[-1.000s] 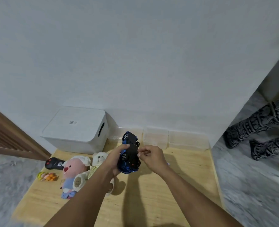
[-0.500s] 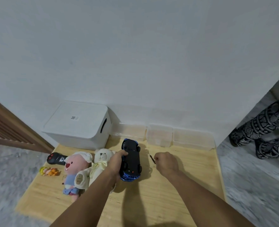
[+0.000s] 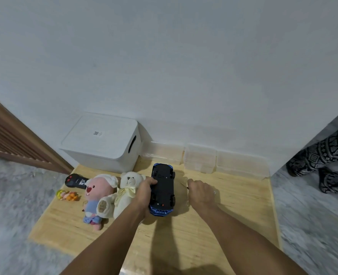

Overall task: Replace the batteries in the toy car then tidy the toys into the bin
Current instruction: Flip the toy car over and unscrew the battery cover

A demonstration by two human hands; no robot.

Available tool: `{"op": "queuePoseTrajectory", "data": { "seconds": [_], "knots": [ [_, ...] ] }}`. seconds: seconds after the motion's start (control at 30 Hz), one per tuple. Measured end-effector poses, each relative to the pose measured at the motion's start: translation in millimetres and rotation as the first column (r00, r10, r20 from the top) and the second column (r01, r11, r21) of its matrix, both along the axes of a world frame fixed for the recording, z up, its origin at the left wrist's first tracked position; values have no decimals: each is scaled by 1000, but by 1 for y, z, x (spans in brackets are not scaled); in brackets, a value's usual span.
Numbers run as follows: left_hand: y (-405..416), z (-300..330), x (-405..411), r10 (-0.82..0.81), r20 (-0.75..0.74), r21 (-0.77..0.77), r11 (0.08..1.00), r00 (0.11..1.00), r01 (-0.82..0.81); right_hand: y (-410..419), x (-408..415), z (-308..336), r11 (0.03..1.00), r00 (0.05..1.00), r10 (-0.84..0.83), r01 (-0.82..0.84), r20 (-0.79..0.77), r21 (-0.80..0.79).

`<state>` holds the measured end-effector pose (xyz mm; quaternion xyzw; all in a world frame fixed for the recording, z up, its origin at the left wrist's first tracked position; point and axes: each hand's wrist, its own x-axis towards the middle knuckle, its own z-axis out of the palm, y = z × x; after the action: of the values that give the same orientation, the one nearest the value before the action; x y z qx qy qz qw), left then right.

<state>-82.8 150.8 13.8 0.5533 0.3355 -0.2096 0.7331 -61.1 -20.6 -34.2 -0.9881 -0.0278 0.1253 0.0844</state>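
Only unreadable sticker (image 3: 97, 133) on bin (image 3: 102, 143)

Wooden board (image 3: 233, 215) carries bin (image 3: 102, 143), 2 plushes (image 3: 112, 193).

Both bare forearms reach forward side by side. The left hand (image 3: 144, 192) has its fingers (image 3: 151, 180) curled round the toy car (image 3: 162, 190); the right hand (image 3: 201, 192) is closed in a loose fist, knuckles up, just right of it.

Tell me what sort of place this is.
Probably a room in a home, at a low wooden table set against a white wall. Soft toys such as a cream teddy bear, a white lidded storage bin and grey carpet suggest a play or living area.
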Motion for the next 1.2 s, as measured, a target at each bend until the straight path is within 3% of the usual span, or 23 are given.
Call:
{"op": "queuePoseTrajectory", "data": {
  "seconds": [0.13, 0.27, 0.43, 0.6, 0.73, 0.97, 1.2],
  "knots": [
    [4, -4, 1, 14, 5, 47, 999, 1000, -14, 0, -1, 7, 982, 981, -162, 151, 103, 110],
    [-4, 3, 1, 6, 39, 98, 995, 999, -9, -6, 7, 27, 908, 928, -334, 270, 165, 320],
    [-15, 14, 1, -159, 213, 293, 952, 964, 93, -11, 18, 52, 733, 937, -320, 148, 144, 663],
    [-21, 11, 5, -220, 243, 339, 932, 945, 130, -5, 18, 72, 552, 938, -326, 86, 119, 830],
    [-25, 14, 5, -246, 265, 345, 927, 932, 147, 0, 18, 81, 462, 945, -316, 77, 83, 883],
    [-26, 19, 8, -257, 291, 333, 930, 922, 154, 6, 13, 81, 508, 963, -253, 54, 89, 860],
    [-28, 16, 10, -319, 318, 368, 909, 893, 194, 14, 13, 84, 481, 953, -285, 54, 98, 875]
  ]
}}
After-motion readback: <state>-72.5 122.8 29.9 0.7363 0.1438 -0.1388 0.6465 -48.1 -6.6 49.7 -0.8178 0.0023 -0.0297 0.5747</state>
